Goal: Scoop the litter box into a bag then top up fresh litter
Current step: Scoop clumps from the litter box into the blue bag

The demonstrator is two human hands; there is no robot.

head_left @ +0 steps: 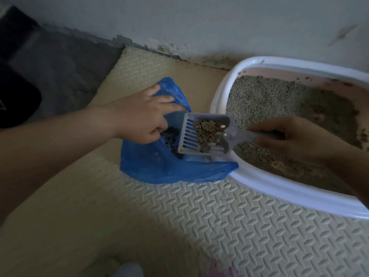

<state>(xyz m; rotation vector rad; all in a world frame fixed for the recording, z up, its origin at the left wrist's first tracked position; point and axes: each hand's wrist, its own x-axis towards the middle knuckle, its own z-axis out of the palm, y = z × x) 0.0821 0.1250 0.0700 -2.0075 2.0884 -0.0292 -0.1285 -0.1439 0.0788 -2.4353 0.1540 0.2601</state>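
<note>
Over foam matting [219, 226], left hand [143, 114] grips the blue bag [159, 168] open, right hand [293, 138] clasps the loaded scoop [186, 136].

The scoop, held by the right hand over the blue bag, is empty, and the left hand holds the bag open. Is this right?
Not quite. The scoop is not empty: the head view shows a brownish clump of litter lying in it. The rest holds: the right hand grips its handle over the blue bag, and the left hand holds the bag open.
</note>
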